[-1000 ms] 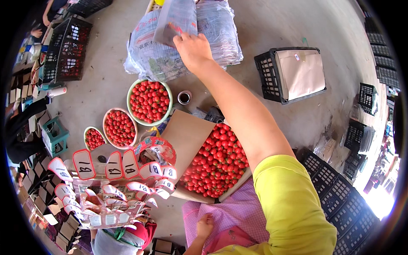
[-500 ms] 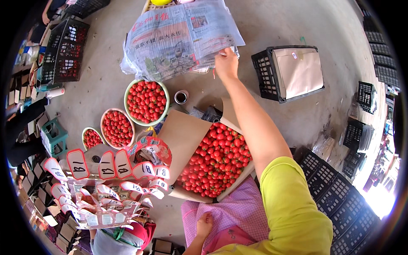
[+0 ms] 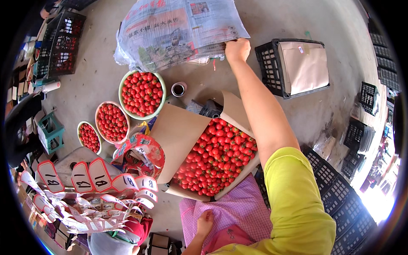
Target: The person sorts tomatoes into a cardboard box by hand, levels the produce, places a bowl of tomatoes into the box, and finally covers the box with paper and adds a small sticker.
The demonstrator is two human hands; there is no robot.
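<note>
Beyond the cardboard box, my right hand (image 3: 238,50) is closed at the lower right edge of a stack of newspaper sheets (image 3: 170,36). The newspapers lie partly wrapped in clear plastic. My left hand (image 3: 205,223) rests on my checked pink apron (image 3: 242,199), its fingers loosely curled with nothing visible in them. Between the two hands stands an open cardboard box (image 3: 176,134), its flaps folded out. Small red tomatoes (image 3: 216,157) fill it. My right arm reaches past the box's right side.
Three tubs of tomatoes, the largest a green tub (image 3: 162,100), stand left of the box near a dark-filled cup (image 3: 179,89). A paper-topped black crate (image 3: 272,68) stands right of my hand. Numbered tags (image 3: 85,176) fill the lower left. Black crates (image 3: 344,199) line the right.
My right hand has moved away and to the right along the newspaper's edge, its fingers now curled tighter. The view has shifted slightly. My left hand stays on the apron.
</note>
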